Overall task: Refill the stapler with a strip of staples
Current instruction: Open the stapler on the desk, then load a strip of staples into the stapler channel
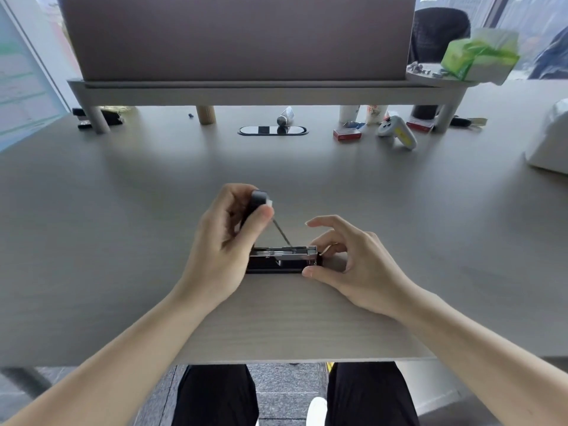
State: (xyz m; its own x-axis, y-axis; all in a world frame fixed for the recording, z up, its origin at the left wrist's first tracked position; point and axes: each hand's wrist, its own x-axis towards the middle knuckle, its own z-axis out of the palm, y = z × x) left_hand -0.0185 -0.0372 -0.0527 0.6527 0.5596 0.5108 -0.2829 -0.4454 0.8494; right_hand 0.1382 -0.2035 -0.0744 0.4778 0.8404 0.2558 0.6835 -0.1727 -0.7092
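Observation:
A black stapler (278, 265) lies on the desk (153, 226) in front of me, its lid swung up and back. My left hand (226, 241) grips the raised black lid (259, 199). A thin spring rod (282, 233) runs from the lid down into the open metal staple channel (287, 252). My right hand (353, 262) rests at the stapler's right end, thumb against the base and fingers curled by the channel's front; its index finger is lifted. I cannot tell whether a staple strip lies in the channel.
A monitor riser (261, 87) spans the back of the desk. Near it sit a red box (346, 134), a white and yellow controller (396, 132), a tube (285, 115), cups and a cable port (273, 130). A white object (550, 139) lies far right.

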